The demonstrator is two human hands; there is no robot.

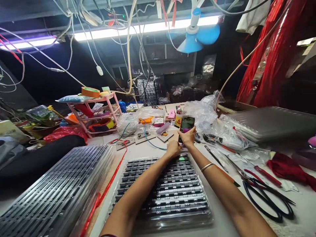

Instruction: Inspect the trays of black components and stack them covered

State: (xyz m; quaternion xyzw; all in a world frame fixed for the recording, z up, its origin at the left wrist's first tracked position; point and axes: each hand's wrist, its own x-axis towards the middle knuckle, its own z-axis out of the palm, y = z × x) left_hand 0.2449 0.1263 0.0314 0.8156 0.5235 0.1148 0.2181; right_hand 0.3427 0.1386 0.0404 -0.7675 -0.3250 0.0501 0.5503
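My right hand (189, 136) is closed around a smartphone (187, 125) with a lit screen, held upright above the far end of the table. My left hand (173, 148) is curled just below and left of the phone, fingers closed near its lower edge; what they pinch is hidden. Both forearms stretch over a clear plastic tray (170, 191) filled with rows of small dark components. A thin bangle sits on my right wrist.
A stack of similar trays (56, 191) lies at left. Black-handled scissors (269, 197), red-handled tools (264, 172) and tweezers lie at right. A pink shelf rack (96, 112), plastic bags (204, 113), a grey case (271, 123) and hanging cables crowd the back.
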